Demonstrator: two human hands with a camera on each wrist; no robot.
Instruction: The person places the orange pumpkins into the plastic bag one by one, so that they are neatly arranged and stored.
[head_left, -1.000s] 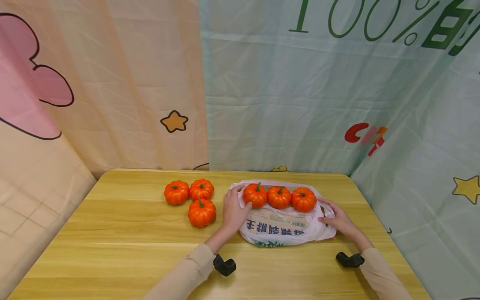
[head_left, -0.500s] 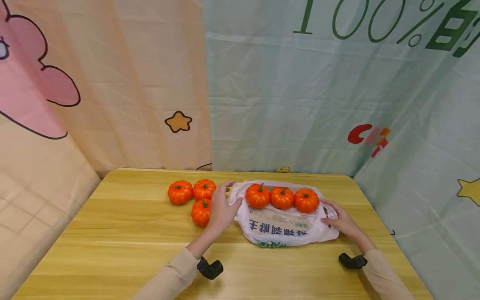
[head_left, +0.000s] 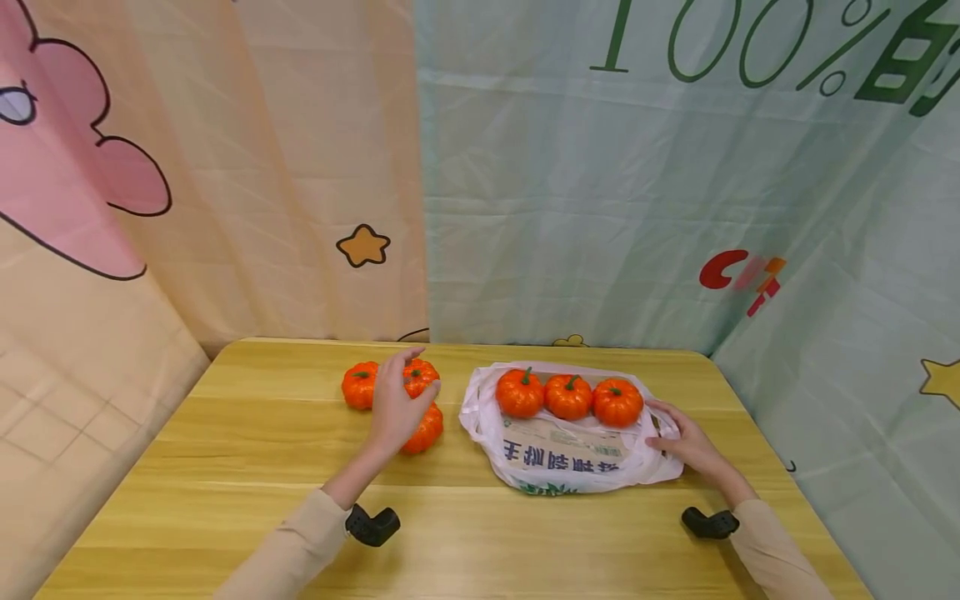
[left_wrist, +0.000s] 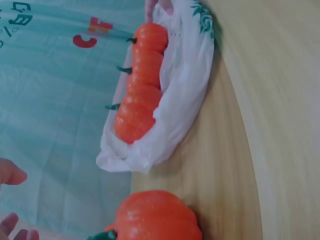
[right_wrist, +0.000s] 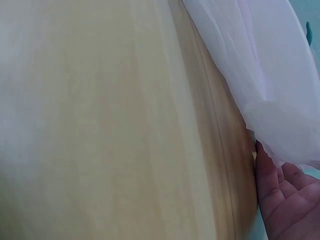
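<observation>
My left hand hovers over the loose orange pumpkins on the left, fingers spread and holding nothing. It partly covers them: a left pumpkin, a rear pumpkin and a front pumpkin. In the left wrist view the front pumpkin lies close to the fingertips. My right hand holds the right end of a white plastic bag, thumb and fingers at its edge. Inside the bag's opening, a row of three pumpkins sits along the back.
The wooden table carries everything. Printed cloth curtains hang just behind its far edge and along both sides. A printed brown sheet shows in the bag's opening, in front of the row.
My left hand has let go of the bag's left end and moved left to above the loose pumpkins. The right hand stays at the bag's right end.
</observation>
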